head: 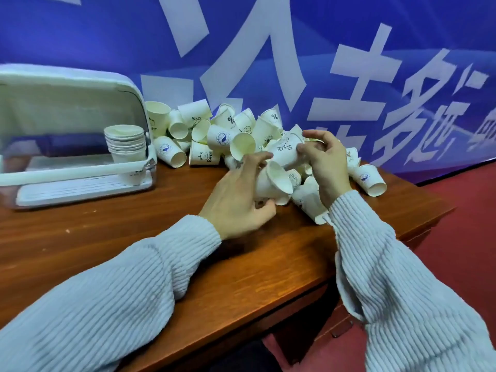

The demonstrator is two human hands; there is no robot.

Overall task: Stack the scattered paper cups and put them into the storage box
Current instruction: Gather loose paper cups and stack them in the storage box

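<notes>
Sleeves (134, 277) over table edge (268, 288); both hands pinch cups: left hand (236, 194), right hand (326, 162)

Left hand (236, 194) grips a tipped cup (271, 183) while the right hand (326, 162) pinches another cup (285, 151) over the pile (228, 135). Left of that pile, a stack (125, 142) stands inside the storage box (80, 183).

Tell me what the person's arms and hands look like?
Both arms wear loose, puffy sleeves of pale blue-grey ribbed knit, with snug ribbed cuffs at the wrists. The left hand and right hand are bare: no gloves, rings or watch show.
</notes>
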